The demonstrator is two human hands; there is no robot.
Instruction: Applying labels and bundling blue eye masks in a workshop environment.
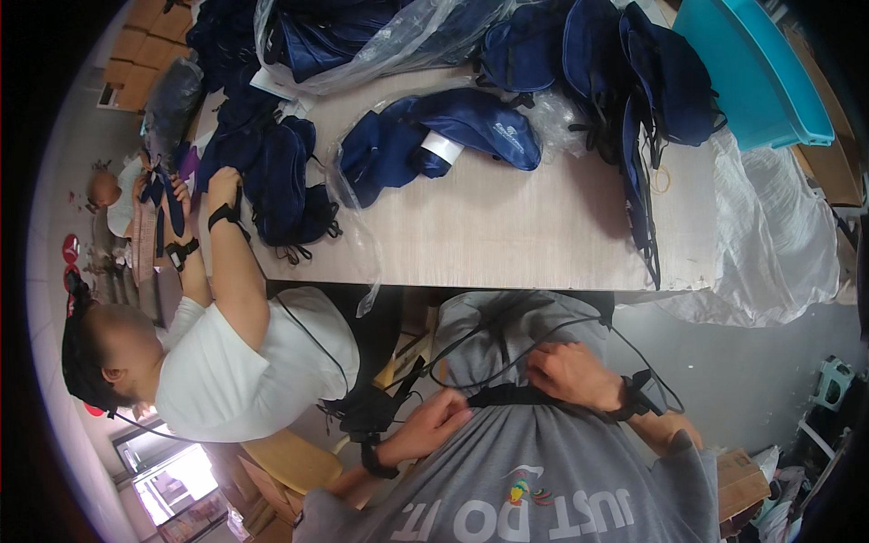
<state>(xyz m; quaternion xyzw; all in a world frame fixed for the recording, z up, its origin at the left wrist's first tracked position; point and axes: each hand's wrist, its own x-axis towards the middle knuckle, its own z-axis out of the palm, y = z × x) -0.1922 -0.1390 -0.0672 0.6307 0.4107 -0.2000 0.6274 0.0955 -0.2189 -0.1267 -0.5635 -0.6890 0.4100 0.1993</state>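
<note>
Both of my hands are at my waist, below the table's near edge, by a black waist strap (507,395) across my grey shirt. My left hand (434,423) has its fingers pressed together at the strap's left part. My right hand (577,374) is curled in over the strap's right part; its fingertips are bent under, so what they grip is hidden. Thin black cables loop over my lap beside both hands. On the table (434,244) ahead lies a navy blue fabric item (480,122) with a white band (442,147) around a rolled part.
More navy fabric items with black cords (285,181) lie at left and right (665,72). A clear plastic bag (362,54) holds others at the back. A teal bin (756,72) stands far right above white sheeting (778,235). A co-worker (253,362) sits close at left, handling navy fabric.
</note>
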